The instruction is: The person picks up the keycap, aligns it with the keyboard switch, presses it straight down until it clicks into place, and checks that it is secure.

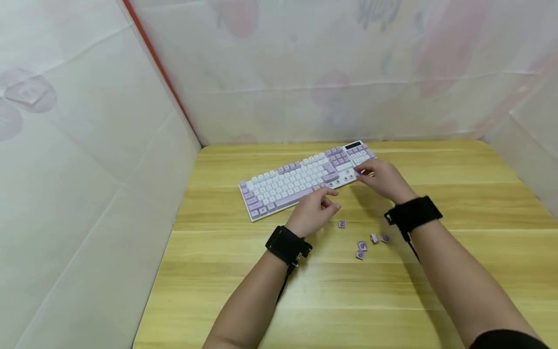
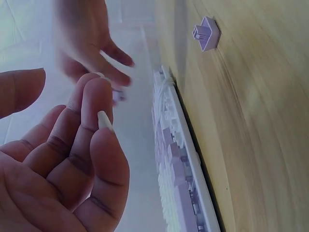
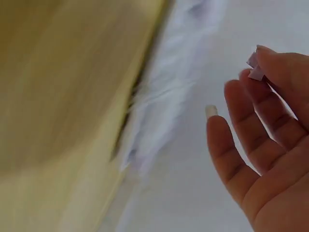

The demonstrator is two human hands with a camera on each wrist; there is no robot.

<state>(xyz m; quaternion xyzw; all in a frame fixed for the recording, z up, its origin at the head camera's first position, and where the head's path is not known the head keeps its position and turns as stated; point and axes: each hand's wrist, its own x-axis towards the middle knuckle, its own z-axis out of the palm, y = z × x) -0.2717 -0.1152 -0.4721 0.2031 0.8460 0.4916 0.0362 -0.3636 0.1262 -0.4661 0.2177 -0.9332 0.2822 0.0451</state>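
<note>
A white and purple keyboard (image 1: pixel 287 186) lies at a slant on the table. Toward its right end, a patch of bare switches (image 1: pixel 344 177) shows among the keys. Between thumb and fingertips my right hand (image 1: pixel 383 179) pinches a small purple keycap (image 3: pixel 256 72), just above that end of the keyboard. My left hand (image 1: pixel 311 213) is by the keyboard's near edge, its fingers loosely bent and nothing visible in them. Close to that hand lies a loose purple keycap (image 1: pixel 342 224); another keycap (image 2: pixel 207 35) shows its hollow underside in the left wrist view.
Several more purple keycaps (image 1: pixel 362 245) are scattered on the wooden table (image 1: pixel 226 300) nearer to me, between my forearms. Pale patterned sheets (image 1: pixel 305 97) hang behind the table and on both sides. A black band with a cable (image 1: pixel 287 246) is strapped round each wrist.
</note>
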